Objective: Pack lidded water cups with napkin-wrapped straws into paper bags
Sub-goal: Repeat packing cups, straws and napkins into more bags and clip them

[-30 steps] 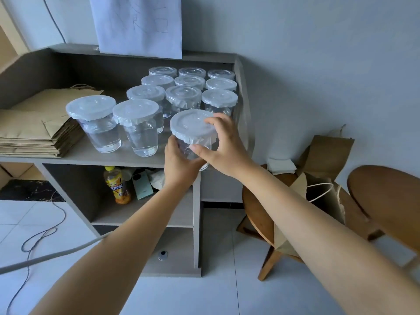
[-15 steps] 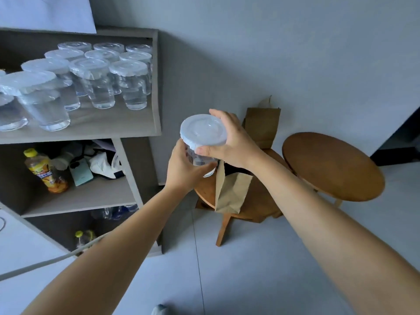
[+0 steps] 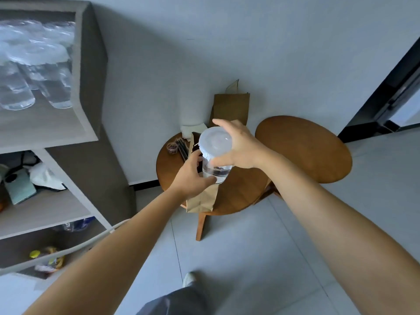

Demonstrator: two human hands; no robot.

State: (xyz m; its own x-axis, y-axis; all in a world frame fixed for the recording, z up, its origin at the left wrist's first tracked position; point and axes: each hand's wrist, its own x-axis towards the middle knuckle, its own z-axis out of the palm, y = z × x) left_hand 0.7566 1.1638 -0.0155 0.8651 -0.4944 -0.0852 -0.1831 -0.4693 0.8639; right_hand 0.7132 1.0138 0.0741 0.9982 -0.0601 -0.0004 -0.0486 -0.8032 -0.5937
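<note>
- The clear plastic cup of water with a white lid (image 3: 215,153) is held in the air by both hands, above the open brown paper bag (image 3: 201,197) standing on the near round wooden stool (image 3: 238,192).
- The right hand (image 3: 241,147) curls round the lid rim from the cup's 3 o'clock side, thumb low on the wall and fingers over the top; the left hand (image 3: 193,176) cups the base from 7 o'clock, fingers wrapped on the clear wall.
- The bag's mouth is largely hidden behind the cup and the left hand, so I cannot tell how wide it gapes. If it is narrow, the cup's base could catch the paper edge and fold it inward.
- The bag looks light and appears to sit near the stool's 7 o'clock edge; a push from the descending cup could tip it toward the grey tiled floor (image 3: 250,258).
- Squeezing the thin wall while lowering could pop the lid and spill water (the paper would soak and weaken).
- The dark straws (image 3: 183,147) and white folded napkins (image 3: 193,129) lie at the stool's 11 o'clock, near the bag; the left hand's withdrawal could sweep them off.
- A second brown paper bag (image 3: 230,108) leans against the wall at 12 o'clock, and a second round wooden stool (image 3: 304,148) stands at 3 o'clock, both apart from the action.
</note>
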